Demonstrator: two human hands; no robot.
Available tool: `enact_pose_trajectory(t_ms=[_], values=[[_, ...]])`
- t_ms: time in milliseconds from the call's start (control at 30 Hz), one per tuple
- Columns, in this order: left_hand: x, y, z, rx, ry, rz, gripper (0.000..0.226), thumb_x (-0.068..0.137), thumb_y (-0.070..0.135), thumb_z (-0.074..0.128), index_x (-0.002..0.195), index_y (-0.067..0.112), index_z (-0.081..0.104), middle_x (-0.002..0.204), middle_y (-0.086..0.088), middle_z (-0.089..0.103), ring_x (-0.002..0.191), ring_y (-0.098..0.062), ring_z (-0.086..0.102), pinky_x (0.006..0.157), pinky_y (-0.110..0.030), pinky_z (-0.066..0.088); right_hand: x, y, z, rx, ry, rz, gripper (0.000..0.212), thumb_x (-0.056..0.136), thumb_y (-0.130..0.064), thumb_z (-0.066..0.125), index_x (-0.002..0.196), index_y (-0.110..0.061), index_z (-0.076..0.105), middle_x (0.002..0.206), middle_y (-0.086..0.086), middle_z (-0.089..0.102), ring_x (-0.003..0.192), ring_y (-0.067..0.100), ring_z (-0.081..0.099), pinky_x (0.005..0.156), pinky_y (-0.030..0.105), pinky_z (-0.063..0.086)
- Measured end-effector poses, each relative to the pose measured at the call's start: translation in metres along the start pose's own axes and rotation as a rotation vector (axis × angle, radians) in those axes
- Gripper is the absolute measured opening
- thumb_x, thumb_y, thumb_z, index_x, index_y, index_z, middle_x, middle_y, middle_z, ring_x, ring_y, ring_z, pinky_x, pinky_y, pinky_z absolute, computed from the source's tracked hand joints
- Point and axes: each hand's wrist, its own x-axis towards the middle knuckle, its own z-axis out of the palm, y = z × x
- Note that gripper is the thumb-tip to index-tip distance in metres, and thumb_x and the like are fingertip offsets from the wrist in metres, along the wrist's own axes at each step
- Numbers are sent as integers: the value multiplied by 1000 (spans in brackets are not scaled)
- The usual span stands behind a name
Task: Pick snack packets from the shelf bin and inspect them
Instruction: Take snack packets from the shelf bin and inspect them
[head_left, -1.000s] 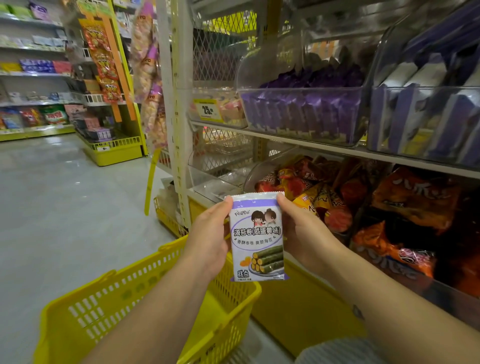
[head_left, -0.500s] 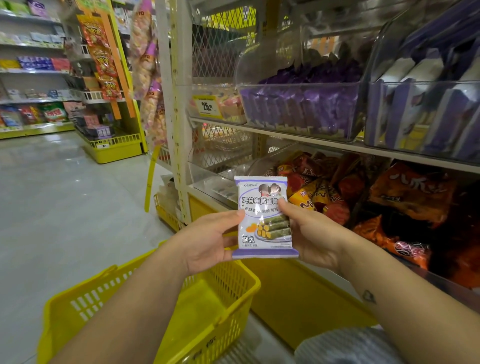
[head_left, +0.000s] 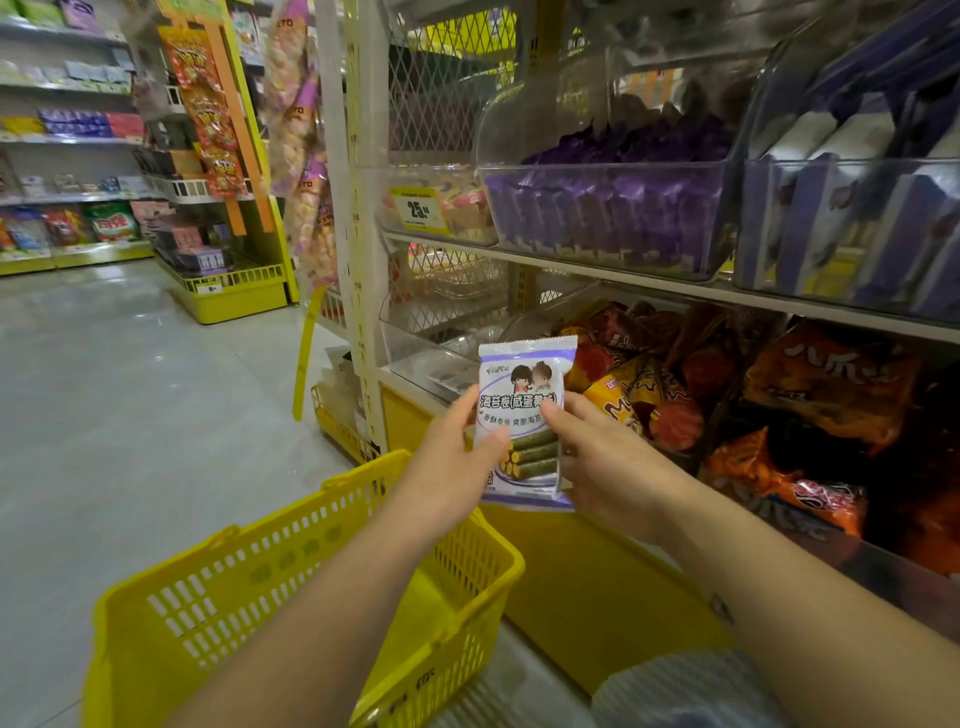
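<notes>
both hands (head_left: 524, 457) hold snack packet (head_left: 525, 400) upright, print facing camera.

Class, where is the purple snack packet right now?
Head view, centre: the packet is held upright between the left hand and right hand, over a corner of the basket, beside the orange packets in the lower bin.
</notes>
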Motion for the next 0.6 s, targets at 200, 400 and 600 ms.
enact_pose_trajectory(t_ms=[200, 400, 600], values=[[2, -6, 8, -356, -116, -120, 88, 76, 60, 65, 150, 30, 27, 137, -1, 57, 128, -23, 52, 91, -40, 53, -4, 1, 8, -72, -148, -89, 33, 102, -30, 40, 131, -32, 55, 124, -8, 66, 113, 10, 63, 77, 32, 57], [0, -5, -4, -601, -184, -69, 44, 85, 21, 56, 129, 19, 54, 125, -8, 67, 114, -26, 64, 91, -45, 55, 0, -2, 1, -223, 102, -240, 33, 98, -15, 52, 129, -26, 53, 120, -5, 65, 110, 11, 62, 94, 33, 51], [0, -3, -7, -608, -250, -55, 46, 92, 4, 52, 132, 26, 50, 128, -9, 65, 118, -28, 62, 91, -53, 53, 0, -5, -4, -37, 139, -305, 21, 97, -11, 54, 115, -18, 60, 97, -2, 73, 84, 7, 71, 63, 20, 55]])
